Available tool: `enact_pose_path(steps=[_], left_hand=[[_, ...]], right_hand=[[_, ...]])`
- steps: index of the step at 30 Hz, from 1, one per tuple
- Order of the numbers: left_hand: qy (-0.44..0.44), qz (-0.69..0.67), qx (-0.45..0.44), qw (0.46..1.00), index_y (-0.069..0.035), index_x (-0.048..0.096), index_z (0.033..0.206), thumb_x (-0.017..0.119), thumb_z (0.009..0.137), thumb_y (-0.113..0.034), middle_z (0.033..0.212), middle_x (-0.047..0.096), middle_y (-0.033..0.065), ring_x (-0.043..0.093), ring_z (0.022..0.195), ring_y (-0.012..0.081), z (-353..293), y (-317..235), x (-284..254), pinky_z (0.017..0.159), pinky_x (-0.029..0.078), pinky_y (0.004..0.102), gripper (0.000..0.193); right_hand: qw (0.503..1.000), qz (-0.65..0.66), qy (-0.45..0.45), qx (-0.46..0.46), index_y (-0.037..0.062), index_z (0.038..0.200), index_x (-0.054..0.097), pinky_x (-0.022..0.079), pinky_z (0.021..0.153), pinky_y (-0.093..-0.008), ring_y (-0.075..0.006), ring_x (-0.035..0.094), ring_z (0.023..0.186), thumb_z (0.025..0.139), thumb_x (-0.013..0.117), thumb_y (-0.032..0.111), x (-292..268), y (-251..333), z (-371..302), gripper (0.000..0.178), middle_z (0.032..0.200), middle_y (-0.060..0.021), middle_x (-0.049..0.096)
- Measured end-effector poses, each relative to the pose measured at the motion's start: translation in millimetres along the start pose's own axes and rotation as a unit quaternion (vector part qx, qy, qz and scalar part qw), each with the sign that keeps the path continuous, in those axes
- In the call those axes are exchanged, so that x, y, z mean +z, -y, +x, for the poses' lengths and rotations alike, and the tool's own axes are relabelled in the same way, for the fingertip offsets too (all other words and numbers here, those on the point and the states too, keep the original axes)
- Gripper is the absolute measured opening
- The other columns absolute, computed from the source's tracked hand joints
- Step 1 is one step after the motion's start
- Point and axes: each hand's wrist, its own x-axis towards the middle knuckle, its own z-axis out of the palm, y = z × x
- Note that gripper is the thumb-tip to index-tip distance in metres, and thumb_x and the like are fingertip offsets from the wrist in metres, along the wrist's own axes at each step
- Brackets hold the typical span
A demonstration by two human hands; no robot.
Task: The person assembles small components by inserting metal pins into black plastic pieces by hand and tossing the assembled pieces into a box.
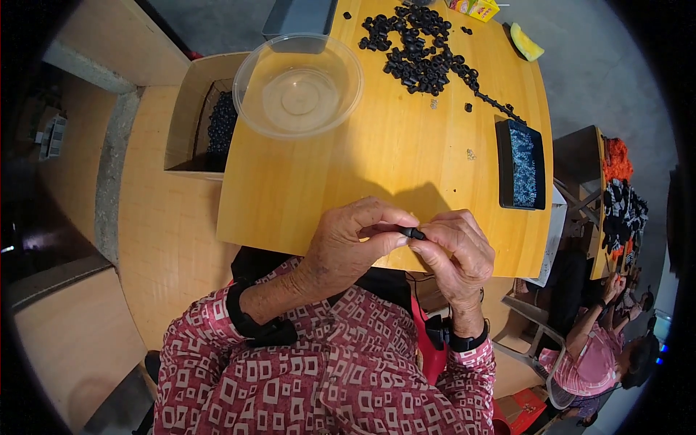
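Observation:
Over the table's front edge, both hands meet at a small black ribbed part point(412, 233), which looks like rubber or plastic. My left hand point(355, 235) pinches its left end between thumb and forefinger. On the other end, the thumb and fingertips of my right hand point(457, 250) are closed. The fingertips cover much of the part, so its full shape is hidden. Farther back lies a heap of similar black pieces point(417, 69), with a row of them strung out toward the right. A black tray point(540, 174) of small pale, shiny bits stands at the right edge.
A clear round plastic bowl point(250, 109) sits at the table's left. Below it, a cardboard box point(181, 123) contains dark pieces. A yellow packet point(475, 9) and a yellow fruit slice point(533, 45) lie at the far right. Another person point(591, 355) sits at a table on the right.

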Motion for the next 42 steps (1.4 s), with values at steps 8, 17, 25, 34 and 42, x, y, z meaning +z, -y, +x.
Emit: enact_pose_path(steps=[8,17,25,34,42], left_hand=[[-0.007,-0.003,-0.047,0.999,0.0,0.068,0.111,0.064,0.09,0.005,0.102,0.066,0.0035,0.062,0.097,0.0086,-2,5,-1,0.088,0.051,0.0238,0.022],[-0.02,0.033,-0.037,0.999,0.001,0.069,0.109,0.066,0.09,0.002,0.1,0.069,0.0027,0.063,0.093,0.0076,0,4,0,0.085,0.052,0.0227,0.019],[-0.014,-0.041,-0.101,0.994,0.001,0.069,0.105,0.066,0.09,0.002,0.099,0.07,0.0047,0.063,0.094,0.0086,5,-1,0,0.088,0.052,0.0234,0.015],[-0.034,-0.156,-0.107,0.981,-0.001,0.062,0.115,0.071,0.087,-0.001,0.103,0.067,0.0041,0.063,0.097,0.0099,4,-1,0,0.087,0.052,0.0248,0.029],[-0.052,-0.176,-0.159,0.97,-0.003,0.06,0.123,0.074,0.088,-0.008,0.102,0.067,0.0051,0.062,0.096,0.0098,4,-9,-2,0.086,0.051,0.0244,0.039]], right_hand=[[0.988,-0.124,0.058,-0.067,-0.0026,0.092,0.07,0.053,0.065,-0.0359,-0.027,0.064,0.075,0.069,0.083,0.004,-5,13,6,0.027,0.081,-0.0115,0.067],[0.984,-0.146,0.094,-0.034,-0.0049,0.094,0.068,0.053,0.066,-0.0358,-0.029,0.062,0.074,0.076,0.076,-0.002,-7,17,9,0.02,0.083,-0.0136,0.066],[0.99,-0.127,0.06,-0.015,-0.0053,0.096,0.068,0.052,0.066,-0.0365,-0.0292,0.062,0.073,0.077,0.075,-0.002,1,15,-2,0.02,0.082,-0.0142,0.066],[0.985,-0.171,0.023,-0.018,-0.0049,0.103,0.068,0.052,0.072,-0.037,-0.0287,0.064,0.079,0.073,0.08,0.003,15,19,-8,0.033,0.086,-0.0143,0.067],[0.974,-0.216,-0.023,-0.063,-0.003,0.103,0.069,0.051,0.073,-0.0382,-0.0288,0.065,0.083,0.069,0.083,0.006,24,9,-10,0.038,0.086,-0.0114,0.066]])
